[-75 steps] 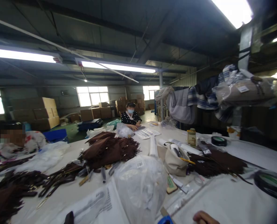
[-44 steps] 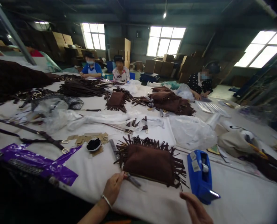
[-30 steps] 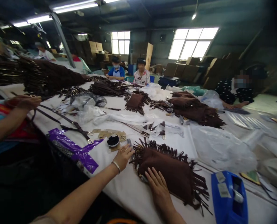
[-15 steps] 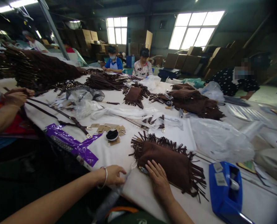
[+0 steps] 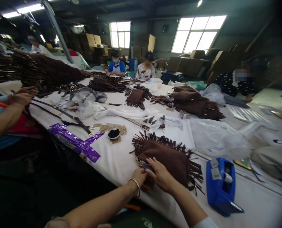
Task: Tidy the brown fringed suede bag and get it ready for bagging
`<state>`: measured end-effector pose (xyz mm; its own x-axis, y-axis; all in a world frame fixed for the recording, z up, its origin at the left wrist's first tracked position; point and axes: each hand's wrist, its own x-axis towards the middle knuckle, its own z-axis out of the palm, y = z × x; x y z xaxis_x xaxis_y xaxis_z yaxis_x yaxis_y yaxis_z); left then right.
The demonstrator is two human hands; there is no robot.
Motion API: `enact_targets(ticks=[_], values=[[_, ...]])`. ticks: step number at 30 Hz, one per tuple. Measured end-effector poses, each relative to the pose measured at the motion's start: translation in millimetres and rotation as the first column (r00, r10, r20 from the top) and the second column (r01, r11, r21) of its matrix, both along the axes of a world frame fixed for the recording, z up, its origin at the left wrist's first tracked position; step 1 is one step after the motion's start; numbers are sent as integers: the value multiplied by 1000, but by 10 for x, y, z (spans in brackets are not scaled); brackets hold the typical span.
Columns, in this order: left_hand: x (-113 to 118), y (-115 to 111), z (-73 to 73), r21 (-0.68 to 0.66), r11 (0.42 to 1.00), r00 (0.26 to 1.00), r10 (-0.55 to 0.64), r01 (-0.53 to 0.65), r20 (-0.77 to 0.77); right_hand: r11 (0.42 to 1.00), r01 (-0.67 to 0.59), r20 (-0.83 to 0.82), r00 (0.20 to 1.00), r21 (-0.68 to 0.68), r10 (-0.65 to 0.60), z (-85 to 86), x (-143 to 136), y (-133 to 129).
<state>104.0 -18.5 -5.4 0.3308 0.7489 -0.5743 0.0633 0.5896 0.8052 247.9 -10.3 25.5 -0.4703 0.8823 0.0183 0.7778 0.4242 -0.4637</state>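
A brown suede fringed bag (image 5: 169, 155) lies flat on the white table (image 5: 112, 161) just ahead of me. Both hands meet at its near edge. My left hand (image 5: 141, 177), a bangle on its wrist, pinches the bag's near left corner. My right hand (image 5: 161, 175) rests on the same edge with its fingers curled over the suede. What lies between the fingertips is hidden.
A blue tape dispenser (image 5: 220, 186) stands right of the bag. A small black dish (image 5: 114, 134) on card pieces and a purple plastic bag (image 5: 75, 142) lie to the left. Clear plastic bags (image 5: 217, 139) and piles of brown bags (image 5: 195, 104) sit beyond. A co-worker's hands (image 5: 19, 96) hold straps at far left; several people sit across.
My left hand has come in from the table edge to the bag's near corner, joining my right hand there. The view dipped a little toward the bag.
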Motion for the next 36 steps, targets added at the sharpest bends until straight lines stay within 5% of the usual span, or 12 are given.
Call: enact_targets(ticks=[4,7,9,12,14,17,21,24,28,31,36], values=[[-214,-43,103,127,988,989,-68,85,-133,990,48,140,988,132,-66,-97,-113,-181],[-548,54,190,289,954,967,-1,77,-254,958,74,161,979,278,-122,-270,-162,-275],[-724,190,221,587,795,924,97,152,-371,934,100,151,976,342,-160,-337,-159,-282],[-827,526,206,820,354,855,93,450,-510,916,121,153,969,384,-193,-352,-129,-219],[-849,843,178,809,263,843,-28,525,-538,909,115,165,967,401,-195,-343,-101,-158],[-981,1363,170,815,358,883,-67,455,-464,906,91,179,967,414,-179,-349,-64,-93],[-1308,1683,192,795,578,934,149,184,-324,898,101,181,964,429,-195,-385,-75,-51],[-1355,1370,128,649,759,933,259,-38,-248,894,133,141,967,428,-212,-375,-103,16],[-1033,612,-33,290,945,976,190,-153,-106,937,127,75,984,327,-159,-315,-56,146],[-764,330,-81,102,976,981,185,-190,62,960,82,38,995,267,-95,-282,14,181],[-560,505,-24,-151,959,934,272,-241,230,963,104,27,993,247,-114,-237,71,88]])
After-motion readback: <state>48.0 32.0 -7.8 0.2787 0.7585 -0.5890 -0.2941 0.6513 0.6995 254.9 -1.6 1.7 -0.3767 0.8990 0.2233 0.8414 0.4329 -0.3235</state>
